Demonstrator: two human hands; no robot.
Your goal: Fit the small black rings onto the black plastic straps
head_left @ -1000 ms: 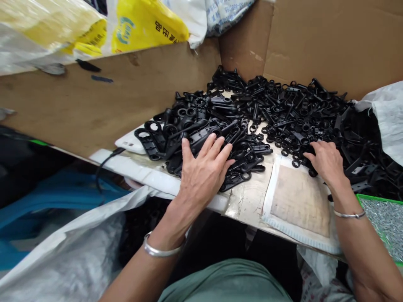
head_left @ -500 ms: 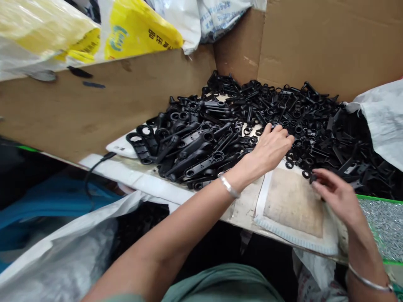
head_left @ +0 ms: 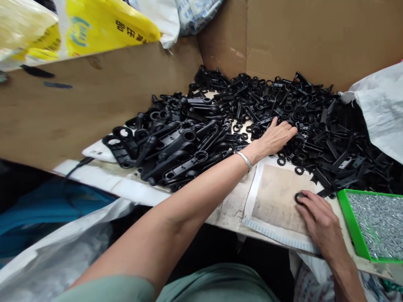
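Right grip: thumb and fingers clamped on a black ring, which lies at the fingertips, over the fabric pad on the bench. Left grip: fingers down among the small black parts, farther from the wearer than the right grip; whether the fingertips are together or apart on a piece cannot be told. To the left of the left grip, long black arms lie heaped, many with a round hole at one end. To the right of the right grip stands a green tray of small metal pins. Beyond both grips, cardboard rises behind the heap; a white sack lies beyond and to the right.
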